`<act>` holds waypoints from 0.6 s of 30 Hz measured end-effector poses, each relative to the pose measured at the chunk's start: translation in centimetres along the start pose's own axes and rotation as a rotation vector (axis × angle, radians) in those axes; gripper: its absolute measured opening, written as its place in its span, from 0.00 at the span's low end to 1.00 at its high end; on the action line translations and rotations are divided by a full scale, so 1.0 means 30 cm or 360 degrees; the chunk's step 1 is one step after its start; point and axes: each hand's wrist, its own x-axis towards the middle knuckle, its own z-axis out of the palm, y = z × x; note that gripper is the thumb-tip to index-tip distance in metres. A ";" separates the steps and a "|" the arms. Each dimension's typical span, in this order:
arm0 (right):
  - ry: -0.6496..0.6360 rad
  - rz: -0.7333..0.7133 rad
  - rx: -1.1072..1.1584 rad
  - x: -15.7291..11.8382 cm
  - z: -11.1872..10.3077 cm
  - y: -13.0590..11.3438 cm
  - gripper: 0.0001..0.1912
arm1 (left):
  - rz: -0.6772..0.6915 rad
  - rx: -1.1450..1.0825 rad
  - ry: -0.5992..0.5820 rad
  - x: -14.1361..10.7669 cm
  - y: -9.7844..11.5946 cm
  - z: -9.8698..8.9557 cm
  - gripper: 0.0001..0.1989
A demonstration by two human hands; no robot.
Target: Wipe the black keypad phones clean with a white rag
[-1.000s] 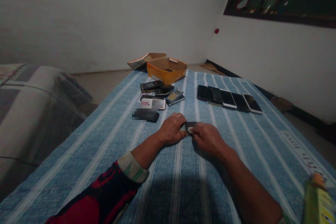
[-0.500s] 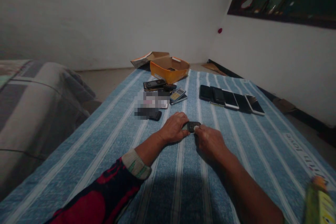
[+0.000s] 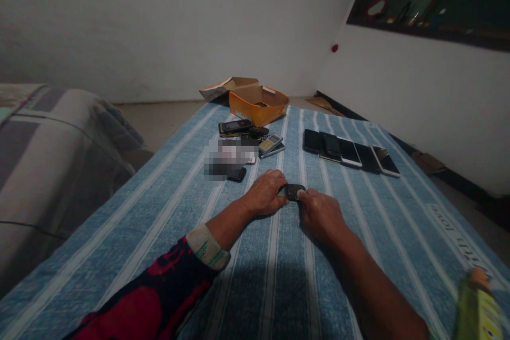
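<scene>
Between my two hands is a small dark mobile phone, held low over the blue striped cloth. My left hand is closed round its left end, where a pale strip shows at the fingers. My right hand pinches the phone's right end, the thumb pressed on its face. The palm sides of both hands are hidden. Ahead and to the left lies a pile of phones, among them a grey keypad phone and a black phone. Part of that pile is blurred out by pixels.
An open orange cardboard box stands at the far end of the striped cloth. Several smartphones lie in a row at right, a white-edged one outermost. A bottle is at the lower right; a draped blanket lies left.
Both hands keep their hold on the phone, and my right hand has shifted very slightly to the right. The view has tilted a little; the things on the cloth lie as before.
</scene>
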 end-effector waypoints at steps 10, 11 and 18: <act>0.0149 0.0186 0.0051 0.032 -0.016 0.031 0.15 | -0.0003 -0.0029 -0.0018 0.004 -0.006 0.001 0.08; 0.0120 0.0158 0.0035 0.034 -0.012 0.028 0.15 | -0.0003 -0.0030 -0.0014 0.004 -0.006 0.001 0.08; -0.0058 0.0015 0.0020 -0.006 -0.013 0.021 0.14 | -0.0012 -0.0020 -0.0010 0.001 -0.005 0.001 0.09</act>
